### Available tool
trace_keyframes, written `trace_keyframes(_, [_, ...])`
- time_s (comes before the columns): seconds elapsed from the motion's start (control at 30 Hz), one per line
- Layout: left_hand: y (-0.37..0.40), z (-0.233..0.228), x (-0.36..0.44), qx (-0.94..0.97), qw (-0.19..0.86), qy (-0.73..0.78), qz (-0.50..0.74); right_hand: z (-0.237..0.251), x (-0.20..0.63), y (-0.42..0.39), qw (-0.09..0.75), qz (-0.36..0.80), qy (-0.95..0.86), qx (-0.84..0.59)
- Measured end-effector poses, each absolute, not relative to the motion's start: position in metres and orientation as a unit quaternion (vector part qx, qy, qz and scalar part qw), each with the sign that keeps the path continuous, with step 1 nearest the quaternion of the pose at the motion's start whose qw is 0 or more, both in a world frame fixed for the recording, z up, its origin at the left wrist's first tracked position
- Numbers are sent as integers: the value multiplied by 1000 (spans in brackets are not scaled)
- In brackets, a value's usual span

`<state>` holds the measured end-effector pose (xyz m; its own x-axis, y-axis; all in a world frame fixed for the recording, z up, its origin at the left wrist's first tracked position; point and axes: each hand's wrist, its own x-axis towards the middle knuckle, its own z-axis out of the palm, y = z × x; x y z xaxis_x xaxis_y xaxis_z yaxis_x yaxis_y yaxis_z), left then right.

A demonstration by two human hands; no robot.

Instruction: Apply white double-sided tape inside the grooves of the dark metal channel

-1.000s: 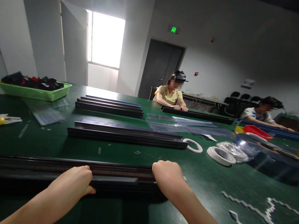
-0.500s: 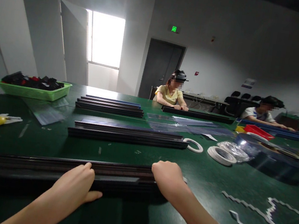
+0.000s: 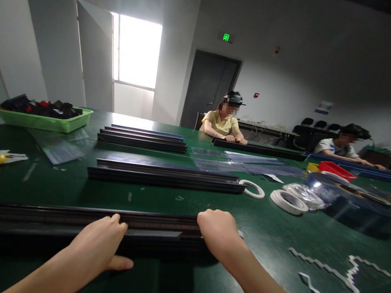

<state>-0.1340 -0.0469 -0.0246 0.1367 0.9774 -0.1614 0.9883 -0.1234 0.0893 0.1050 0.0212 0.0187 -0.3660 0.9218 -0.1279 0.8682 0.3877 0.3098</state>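
Along the near edge of the bench [image 3: 277,239] lies a long dark rail [image 3: 38,220], steadied at two places so it cannot shift: left hand [image 3: 100,243] pressed flat, fingers loosely extended, right hand [image 3: 217,229] curled closed over its right end (fingertips hidden).

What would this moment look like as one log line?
left hand: flat on long dark rail | right hand: gripping rail end | green table
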Motion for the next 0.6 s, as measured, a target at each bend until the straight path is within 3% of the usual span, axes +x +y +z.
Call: trace_keyframes(0.6, [-45, -17, -130, 748, 93, 656, -44, 19, 105, 22, 150, 87, 818, 548])
